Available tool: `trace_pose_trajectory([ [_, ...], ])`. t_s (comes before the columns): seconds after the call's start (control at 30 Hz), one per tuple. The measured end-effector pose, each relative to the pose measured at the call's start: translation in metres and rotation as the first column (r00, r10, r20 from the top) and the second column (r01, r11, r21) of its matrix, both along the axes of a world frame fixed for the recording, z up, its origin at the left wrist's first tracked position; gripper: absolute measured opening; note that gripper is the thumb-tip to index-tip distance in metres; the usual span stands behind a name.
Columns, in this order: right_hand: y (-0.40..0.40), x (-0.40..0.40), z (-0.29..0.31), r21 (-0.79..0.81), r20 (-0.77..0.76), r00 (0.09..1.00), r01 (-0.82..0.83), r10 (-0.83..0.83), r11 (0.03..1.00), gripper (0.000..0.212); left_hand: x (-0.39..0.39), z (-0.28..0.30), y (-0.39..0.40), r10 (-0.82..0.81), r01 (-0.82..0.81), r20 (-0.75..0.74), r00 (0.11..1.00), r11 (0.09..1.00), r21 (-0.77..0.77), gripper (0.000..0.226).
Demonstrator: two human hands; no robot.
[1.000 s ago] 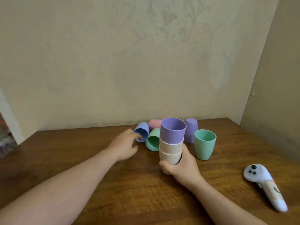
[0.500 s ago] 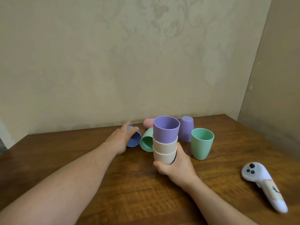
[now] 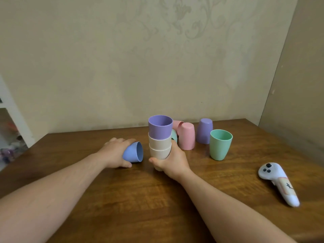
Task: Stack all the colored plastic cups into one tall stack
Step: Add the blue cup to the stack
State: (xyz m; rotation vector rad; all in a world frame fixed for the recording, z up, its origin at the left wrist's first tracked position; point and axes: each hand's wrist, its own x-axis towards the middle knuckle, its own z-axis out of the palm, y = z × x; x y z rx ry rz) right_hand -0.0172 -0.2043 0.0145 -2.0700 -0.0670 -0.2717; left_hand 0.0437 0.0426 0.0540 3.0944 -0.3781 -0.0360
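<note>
My right hand grips the base of a stack of two cream cups with a purple cup on top, standing on the wooden table. My left hand holds a blue cup on its side, mouth facing right, just left of the stack. Behind the stack a green cup is mostly hidden. A pink cup stands upside down, with another pink cup lying behind it. A purple cup is upside down, and a green cup stands upright.
A white handheld controller lies on the table at the right. The wall runs along the table's far edge, and a second wall closes the right side. A white shelf stands off the table at the left.
My left hand has closed on the blue cup and drawn it toward me, beside the stack. The view has shifted, so the pink cups now show behind the stack.
</note>
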Motion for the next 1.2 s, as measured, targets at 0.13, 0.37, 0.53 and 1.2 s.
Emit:
trace_pose_trajectory([
  [0.13,0.016,0.002,-0.007,0.006,0.007,0.999,0.054,-0.054,0.999,0.068,-0.018,-0.005,0.02,0.056,-0.052,0.05,0.997,0.996,-0.075,0.101],
  [0.37,0.015,-0.002,-0.01,0.028,0.002,0.998,0.058,-0.058,0.998,0.073,-0.025,0.024,0.014,0.201,-0.038,0.111,0.973,0.617,-0.786,0.075],
  [0.53,0.014,-0.003,-0.01,0.046,-0.003,0.999,0.044,-0.044,0.998,0.07,-0.034,0.094,-0.05,0.242,0.214,0.208,0.948,0.005,-0.977,0.067],
  [1.2,0.01,0.001,-0.015,0.076,0.018,1.0,0.007,-0.009,0.997,0.074,-0.038,0.061,-0.101,-0.006,0.116,0.117,0.993,0.197,-0.974,0.057],
])
